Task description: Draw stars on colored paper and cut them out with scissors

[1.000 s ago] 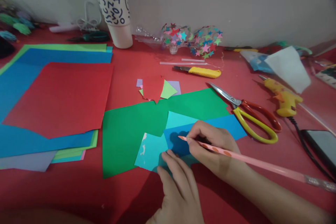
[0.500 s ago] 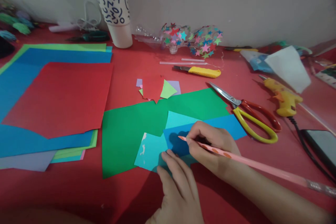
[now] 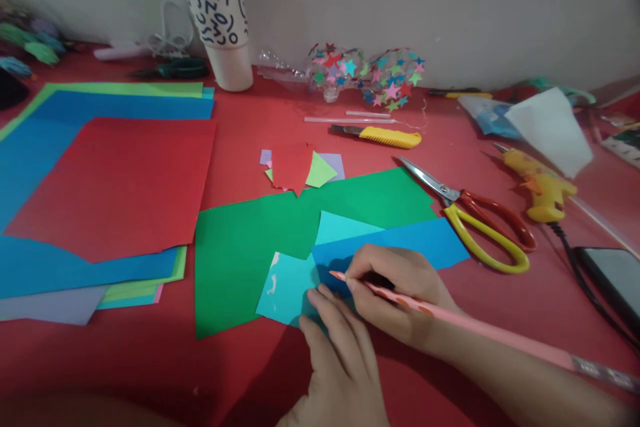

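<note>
My right hand (image 3: 400,293) is closed round a pink pencil (image 3: 465,321) whose tip is at the left end of a blue paper strip (image 3: 425,243). Whether the tip touches the paper I cannot tell. My left hand (image 3: 340,353) has its fingers stretched out, the tips resting on the lower edge of the turquoise paper (image 3: 290,287) and the blue strip. That turquoise piece carries a few whitish marks. Beneath these papers lies a larger green sheet (image 3: 235,267). Another turquoise piece (image 3: 340,230) shows above the blue strip, partly hidden by it.
Scissors (image 3: 450,197) lie open at the right, beside a yellow glue gun (image 3: 540,187) with its cord. A yellow cutter (image 3: 385,137) and paper scraps (image 3: 295,167) are farther back. Stacked sheets, topped by red paper (image 3: 120,187), fill the left. A white cup (image 3: 220,27) stands behind.
My right hand has shifted a little left and down, taking the pencil tip along the blue strip. My left hand stays in place.
</note>
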A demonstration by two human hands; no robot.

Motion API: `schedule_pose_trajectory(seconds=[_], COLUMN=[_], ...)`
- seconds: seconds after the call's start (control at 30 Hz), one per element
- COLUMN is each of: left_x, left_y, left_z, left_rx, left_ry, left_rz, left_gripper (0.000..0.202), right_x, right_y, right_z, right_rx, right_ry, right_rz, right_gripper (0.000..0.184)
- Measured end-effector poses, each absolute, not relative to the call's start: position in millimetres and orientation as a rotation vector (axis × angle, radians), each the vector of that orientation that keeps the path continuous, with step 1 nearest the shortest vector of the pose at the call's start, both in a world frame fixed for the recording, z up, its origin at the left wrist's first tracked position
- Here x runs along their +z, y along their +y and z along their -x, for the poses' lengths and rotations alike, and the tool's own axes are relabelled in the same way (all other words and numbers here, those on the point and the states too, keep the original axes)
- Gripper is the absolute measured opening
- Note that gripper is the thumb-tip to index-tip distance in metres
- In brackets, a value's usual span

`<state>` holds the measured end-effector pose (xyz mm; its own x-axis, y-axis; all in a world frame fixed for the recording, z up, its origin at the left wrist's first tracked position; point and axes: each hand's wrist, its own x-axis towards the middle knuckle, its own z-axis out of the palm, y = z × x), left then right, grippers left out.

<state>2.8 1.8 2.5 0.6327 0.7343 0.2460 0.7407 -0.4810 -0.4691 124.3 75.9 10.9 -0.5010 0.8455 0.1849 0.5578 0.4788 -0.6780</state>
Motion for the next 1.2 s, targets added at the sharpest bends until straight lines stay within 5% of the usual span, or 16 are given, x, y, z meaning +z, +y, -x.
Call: schedule_pose_trajectory(seconds=[0.5, 0.83, 1.2], left_x=[1.2, 9.9, 31.2], left_y=[0.0, 6.2, 29.2], left_z=[-4.7, 3.1, 17.9], left_rx=[-0.025, -0.035, 0.014], left_ry=[-1.167, -1.175, -1.129], left_rz=[2.31, 2.385, 2.669], left_gripper=[0.043, 0.037, 0.031], right_x=[14.7, 10.6, 24.0], right_y=[76.7, 91.5, 88.0], right_z=[-121.7, -130.1, -130.6], right_rx=[0.869, 1.498, 1.463], right_ry=[-2.213, -1.307, -1.556], right_rz=[1.101, 1.28, 1.385], right_gripper=[0.018, 0.023, 0.006])
